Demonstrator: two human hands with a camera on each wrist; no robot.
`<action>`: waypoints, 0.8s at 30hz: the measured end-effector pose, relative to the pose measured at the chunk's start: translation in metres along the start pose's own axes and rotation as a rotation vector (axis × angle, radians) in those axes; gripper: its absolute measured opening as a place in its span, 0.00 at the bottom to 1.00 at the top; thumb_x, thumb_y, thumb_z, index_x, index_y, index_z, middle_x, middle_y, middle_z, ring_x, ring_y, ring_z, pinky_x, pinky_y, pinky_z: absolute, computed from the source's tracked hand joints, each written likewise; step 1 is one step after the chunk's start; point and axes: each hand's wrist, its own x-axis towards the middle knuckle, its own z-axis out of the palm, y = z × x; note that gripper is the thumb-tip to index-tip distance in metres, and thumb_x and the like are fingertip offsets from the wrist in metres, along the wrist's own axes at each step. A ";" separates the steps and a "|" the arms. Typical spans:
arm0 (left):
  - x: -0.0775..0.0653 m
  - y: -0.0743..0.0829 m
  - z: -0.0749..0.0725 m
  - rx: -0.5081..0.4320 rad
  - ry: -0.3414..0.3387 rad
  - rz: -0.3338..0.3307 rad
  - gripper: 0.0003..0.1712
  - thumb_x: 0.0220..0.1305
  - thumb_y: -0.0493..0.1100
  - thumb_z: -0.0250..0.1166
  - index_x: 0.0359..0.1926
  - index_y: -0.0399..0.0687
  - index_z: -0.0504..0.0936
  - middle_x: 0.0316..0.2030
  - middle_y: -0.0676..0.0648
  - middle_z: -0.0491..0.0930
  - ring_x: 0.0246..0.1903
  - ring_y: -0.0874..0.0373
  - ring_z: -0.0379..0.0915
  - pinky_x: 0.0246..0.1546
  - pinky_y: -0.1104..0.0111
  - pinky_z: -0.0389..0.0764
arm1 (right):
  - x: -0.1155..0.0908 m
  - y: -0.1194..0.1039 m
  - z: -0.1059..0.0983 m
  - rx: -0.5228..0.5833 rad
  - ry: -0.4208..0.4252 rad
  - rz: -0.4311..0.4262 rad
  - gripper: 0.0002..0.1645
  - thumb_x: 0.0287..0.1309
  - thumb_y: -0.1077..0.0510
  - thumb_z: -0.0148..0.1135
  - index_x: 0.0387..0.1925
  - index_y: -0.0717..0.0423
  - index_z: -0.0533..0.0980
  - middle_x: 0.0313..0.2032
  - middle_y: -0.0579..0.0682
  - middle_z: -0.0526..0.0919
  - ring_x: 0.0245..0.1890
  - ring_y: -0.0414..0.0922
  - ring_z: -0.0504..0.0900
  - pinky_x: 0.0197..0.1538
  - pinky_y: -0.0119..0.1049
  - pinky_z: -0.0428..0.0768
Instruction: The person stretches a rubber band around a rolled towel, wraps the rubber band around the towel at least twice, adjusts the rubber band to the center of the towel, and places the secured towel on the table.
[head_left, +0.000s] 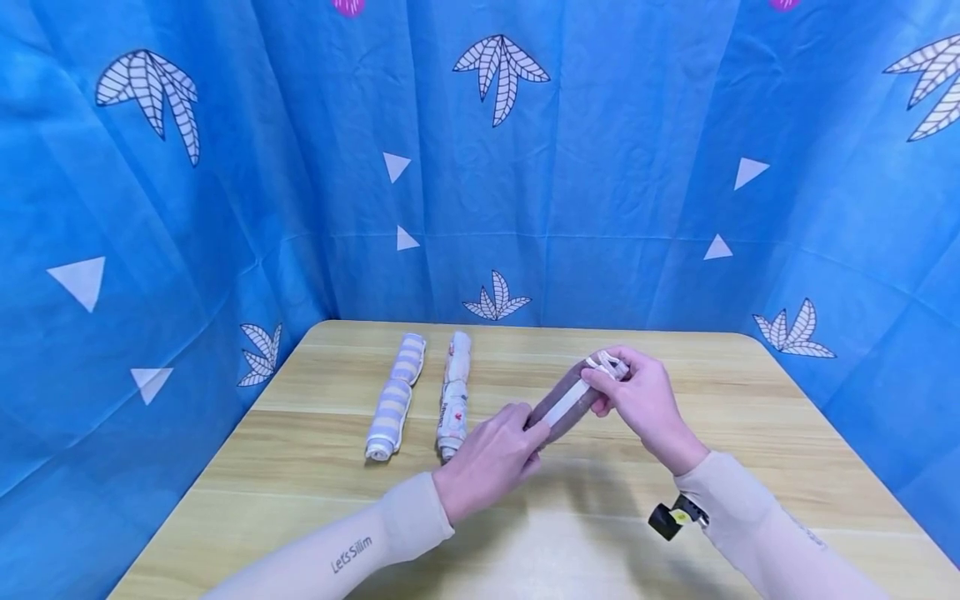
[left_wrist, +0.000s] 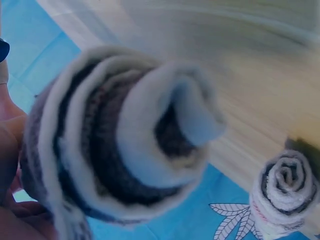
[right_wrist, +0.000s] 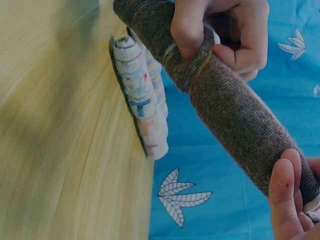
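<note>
Both hands hold a rolled brown towel (head_left: 564,403) with white edging, tilted in the air above the table. Near its middle, my left hand (head_left: 491,457) grips the roll, with thumb and fingers at a fold or band crossing it in the right wrist view. My right hand (head_left: 647,404) pinches the far end, where white edging bunches up; its fingertips (right_wrist: 283,185) show beside that end. In the left wrist view, the roll's spiral end (left_wrist: 165,125) pokes toward the camera, showing layered white and dark cloth.
To the left on the wooden table (head_left: 300,467) lie two other rolled towels, one striped lavender and cream (head_left: 393,400), the other pale with printed patterns (head_left: 454,392). Blue curtains (head_left: 630,167) hang around the table. A small black device (head_left: 675,515) sits at my right wrist.
</note>
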 end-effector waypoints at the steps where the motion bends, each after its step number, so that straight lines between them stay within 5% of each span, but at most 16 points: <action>1: 0.000 -0.001 0.000 -0.005 0.004 0.008 0.15 0.57 0.42 0.70 0.45 0.51 0.78 0.35 0.49 0.76 0.31 0.62 0.72 0.26 0.75 0.78 | 0.001 0.001 -0.001 0.006 0.000 0.005 0.21 0.61 0.56 0.70 0.50 0.65 0.77 0.32 0.58 0.84 0.20 0.43 0.82 0.28 0.40 0.85; 7: -0.001 -0.006 0.002 -0.073 0.012 0.056 0.09 0.59 0.40 0.68 0.39 0.52 0.77 0.36 0.51 0.75 0.33 0.63 0.71 0.29 0.76 0.78 | 0.003 0.005 -0.005 0.057 -0.005 0.036 0.21 0.61 0.60 0.69 0.50 0.69 0.76 0.30 0.54 0.84 0.18 0.41 0.81 0.27 0.39 0.85; 12: -0.002 -0.011 -0.003 -0.248 -0.023 0.048 0.09 0.59 0.39 0.67 0.31 0.52 0.73 0.36 0.53 0.73 0.33 0.65 0.70 0.32 0.79 0.75 | 0.000 0.002 -0.007 0.085 -0.002 0.056 0.21 0.61 0.59 0.69 0.51 0.69 0.76 0.27 0.50 0.83 0.18 0.40 0.80 0.27 0.37 0.84; 18: 0.000 -0.017 -0.013 -0.677 -0.118 -0.194 0.12 0.58 0.38 0.65 0.38 0.55 0.72 0.39 0.55 0.77 0.36 0.64 0.74 0.34 0.77 0.78 | -0.003 -0.001 -0.013 0.107 -0.057 -0.015 0.22 0.63 0.53 0.69 0.51 0.64 0.76 0.28 0.47 0.82 0.18 0.39 0.78 0.27 0.35 0.82; 24: 0.001 -0.025 -0.016 -1.093 -0.197 -0.367 0.15 0.60 0.32 0.61 0.45 0.52 0.73 0.41 0.52 0.80 0.42 0.61 0.77 0.42 0.69 0.80 | -0.004 0.000 -0.023 0.232 -0.255 -0.142 0.23 0.70 0.59 0.60 0.63 0.56 0.71 0.47 0.53 0.80 0.35 0.42 0.79 0.33 0.35 0.83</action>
